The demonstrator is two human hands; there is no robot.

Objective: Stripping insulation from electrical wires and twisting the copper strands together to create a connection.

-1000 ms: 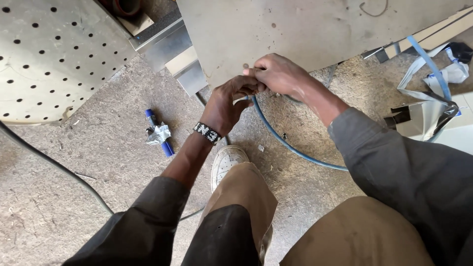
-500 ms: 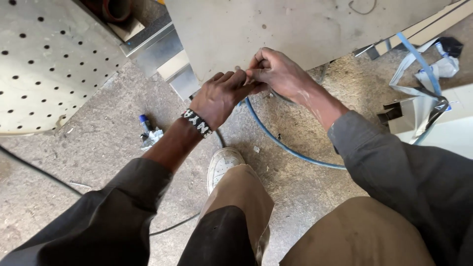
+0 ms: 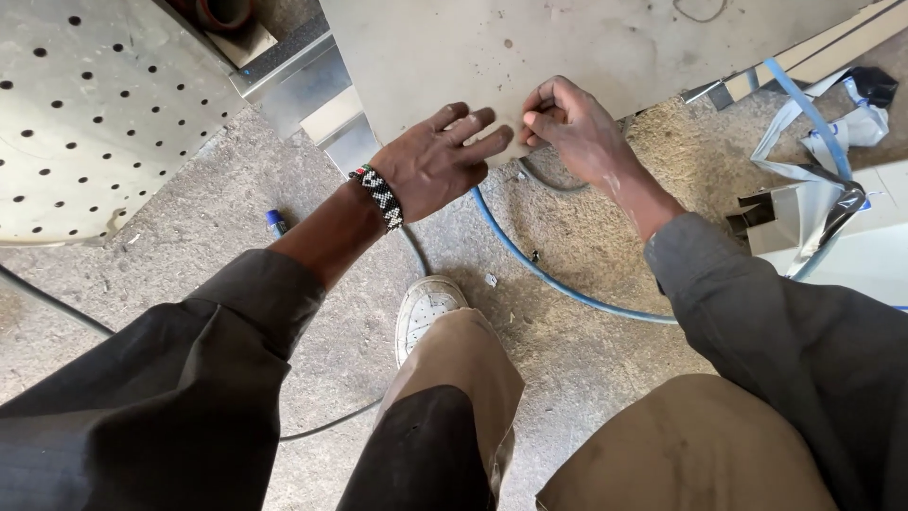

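A large flat grey metal sheet (image 3: 567, 38) stands over the gritty floor at the top centre. My left hand (image 3: 430, 170) lies open with fingers spread, its fingertips on the sheet's lower edge; a beaded bracelet (image 3: 378, 196) is on the wrist. Just to its right, my right hand (image 3: 572, 128) has its fingers curled and pinched on that same lower edge. What may sit between the fingertips is too small to make out. A blue hose (image 3: 549, 274) curves across the floor under both hands.
A perforated metal sheet (image 3: 85, 114) fills the upper left, with folded metal channels (image 3: 303, 85) beside it. A small blue object (image 3: 275, 222) lies by my left forearm. A black cable (image 3: 47, 303) crosses the left floor. Metal scraps and a blue strap (image 3: 804, 104) sit right. My white shoe (image 3: 426, 308) is central.
My hands were pressed together at the sheet's edge; now the left hand has come away and spread open, while the right stays pinched there. The view has shifted closer.
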